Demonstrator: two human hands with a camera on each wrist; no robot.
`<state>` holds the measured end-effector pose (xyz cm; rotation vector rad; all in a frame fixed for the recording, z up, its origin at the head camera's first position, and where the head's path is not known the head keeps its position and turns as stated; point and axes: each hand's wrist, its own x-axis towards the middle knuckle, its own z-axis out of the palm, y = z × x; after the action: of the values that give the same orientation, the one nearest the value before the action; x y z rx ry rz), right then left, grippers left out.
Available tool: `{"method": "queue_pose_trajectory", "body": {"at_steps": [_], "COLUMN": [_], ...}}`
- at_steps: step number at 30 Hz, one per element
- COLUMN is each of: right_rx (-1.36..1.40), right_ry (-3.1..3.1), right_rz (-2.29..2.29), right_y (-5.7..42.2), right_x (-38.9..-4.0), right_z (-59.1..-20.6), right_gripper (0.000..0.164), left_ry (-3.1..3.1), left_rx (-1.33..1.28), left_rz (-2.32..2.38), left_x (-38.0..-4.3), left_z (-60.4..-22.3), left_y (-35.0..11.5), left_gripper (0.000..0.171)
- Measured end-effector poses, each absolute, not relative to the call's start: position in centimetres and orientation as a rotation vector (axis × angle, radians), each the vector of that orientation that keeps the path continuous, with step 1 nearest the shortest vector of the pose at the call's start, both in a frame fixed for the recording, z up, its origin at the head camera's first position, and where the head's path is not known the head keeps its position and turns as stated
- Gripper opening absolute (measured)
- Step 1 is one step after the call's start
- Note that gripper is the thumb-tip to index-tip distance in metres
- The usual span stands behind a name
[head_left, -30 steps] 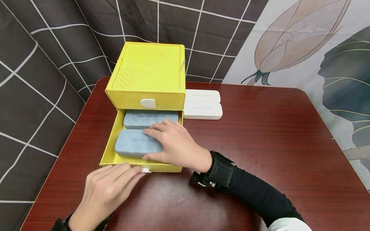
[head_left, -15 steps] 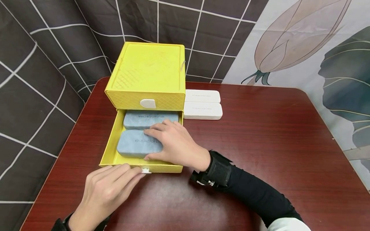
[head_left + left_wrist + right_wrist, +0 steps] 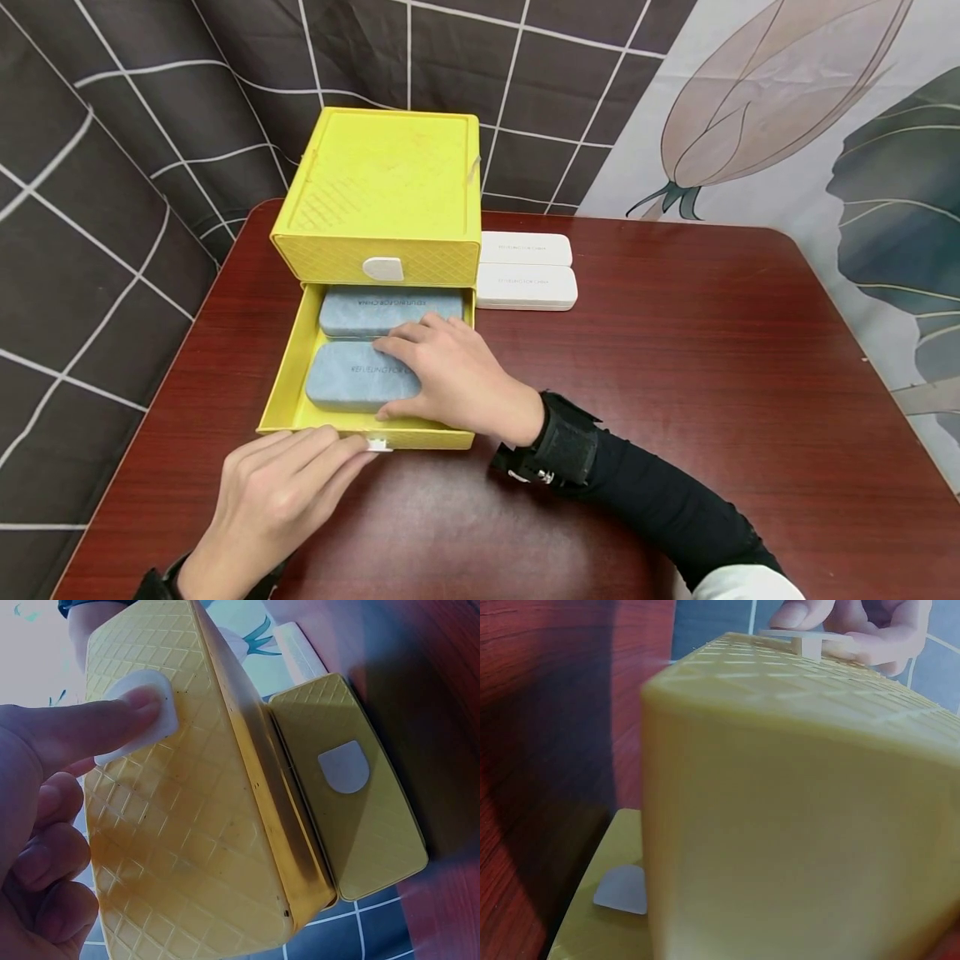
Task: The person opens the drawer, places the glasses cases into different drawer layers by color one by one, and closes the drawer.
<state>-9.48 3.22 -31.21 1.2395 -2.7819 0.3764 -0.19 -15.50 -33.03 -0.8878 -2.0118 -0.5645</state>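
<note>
A yellow two-tier drawer box [image 3: 386, 175] stands on the table with its lower drawer [image 3: 281, 392] pulled out. Inside lie two blue glasses cases, a far case [image 3: 356, 312] and a near case [image 3: 348, 375], with printed lettering on top. My right hand [image 3: 453, 371] grips the right end of the near case, fingers over its far side and thumb on its near side. At the drawer front, my left hand [image 3: 288, 479] holds the white pull tab [image 3: 378, 445]. In the left wrist view the left thumb presses on that tab [image 3: 169, 712].
Two white cases [image 3: 525, 287] lie side by side against the box's right side. The upper drawer, with its own white tab [image 3: 383, 268], is closed. The reddish-brown table [image 3: 697, 358] extends to the right. Dark gridded cloth [image 3: 90, 275] hangs close behind and at left.
The near blue case has shifted slightly right and toward the drawer front under my right hand. My left hand has stayed at the pull tab.
</note>
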Motion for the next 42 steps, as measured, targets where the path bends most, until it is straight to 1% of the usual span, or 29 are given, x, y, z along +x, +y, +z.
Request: {"method": "queue_pose_trajectory", "body": {"at_steps": [14,22,26,33,38,42], "right_rx": [1.261,1.261,1.249,1.173,1.126,1.083], "right_ry": [-2.855,-2.821,-2.733,-2.511,-2.376,-2.305], "right_rz": [0.306,0.364,0.462,0.711,0.814,0.928], "right_y": [3.1,3.2,3.4,4.1,4.9,5.6], "right_x": [-9.4,-9.4,-9.4,-9.2,-9.1,-9.0], "right_z": [-30.8,-30.7,-30.6,-30.6,-30.7,-30.9], "right_gripper": [0.078,0.077,0.071,0.055,0.047,0.036], "left_ry": [-2.005,-2.003,-1.984,-1.973,-1.967,-1.968], "left_rx": [-0.877,-0.877,-0.876,-0.869,-0.868,-0.865], "left_rz": [-0.581,-0.576,-0.574,-0.574,-0.571,-0.574], "left_x": [0.0,-0.1,-0.1,-0.2,-0.2,-0.2], "left_z": [-32.7,-32.8,-32.7,-32.5,-32.4,-32.3], "left_y": [-15.4,-15.4,-15.4,-15.2,-15.1,-15.1], "left_gripper": [0.017,0.017,0.017,0.017,0.017,0.016]}}
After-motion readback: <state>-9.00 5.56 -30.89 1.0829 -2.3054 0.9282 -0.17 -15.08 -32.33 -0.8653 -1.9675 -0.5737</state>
